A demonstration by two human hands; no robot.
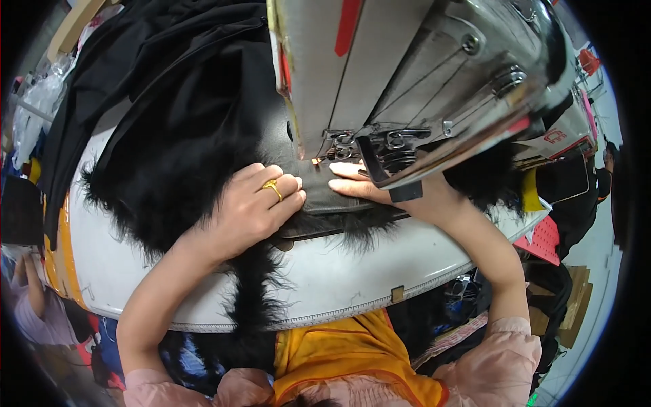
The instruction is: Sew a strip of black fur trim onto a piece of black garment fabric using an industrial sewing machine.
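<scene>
Black fabric with a feathery fur trim (251, 292) lies across the white sewing table, and its bulk (176, 129) spreads to the left. My left hand (254, 203), with a gold ring on one finger, is curled closed on the fabric just left of the needle area. On the other side, my right hand (407, 193) presses a flat piece of black material (322, 193), its fingers stretched out. Part of that hand is hidden behind the sewing machine (315, 74). The presser foot area sits just beyond my fingertips; the needle itself is hard to make out.
A measuring tape (352, 308) runs along the table's front edge. Yellow-orange tape (63, 251) covers the left edge. More black fur (485, 169) lies right of the machine. A red perforated piece (540, 241) is at the right; another person's arm (34, 288) shows far left.
</scene>
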